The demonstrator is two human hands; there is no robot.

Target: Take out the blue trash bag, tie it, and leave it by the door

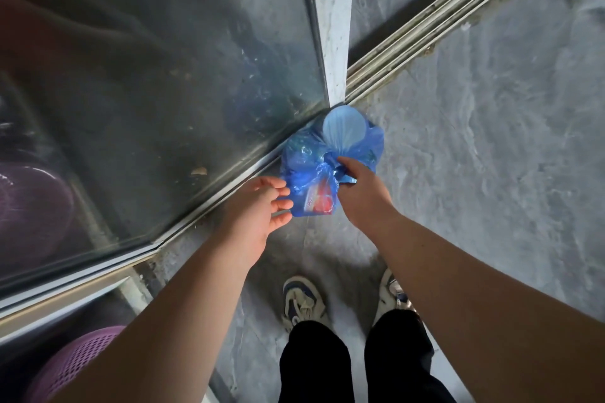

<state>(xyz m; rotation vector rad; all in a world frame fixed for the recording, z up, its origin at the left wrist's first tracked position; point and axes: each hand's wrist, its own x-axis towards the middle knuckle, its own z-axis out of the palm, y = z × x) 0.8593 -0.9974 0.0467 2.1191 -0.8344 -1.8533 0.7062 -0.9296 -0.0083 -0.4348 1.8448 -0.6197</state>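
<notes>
The blue trash bag [311, 170] is bunched shut at its top, low over the grey floor at the foot of the glass door [183, 75]. A pale round lid shape and a red and white wrapper show through the plastic. My right hand [360, 190] is shut on the bag's gathered neck from the right. Just left of the bag, my left hand [262, 206] is open with fingers spread, fingertips near the plastic but not gripping it. Whether the bag rests on the floor or hangs just above it is unclear.
The sliding door's metal track [425, 33] runs from the bag up to the right, beside a white frame post [334, 26]. My two sneakers [304, 301] stand on the concrete floor behind the bag. A purple mesh basket [75, 363] sits at bottom left.
</notes>
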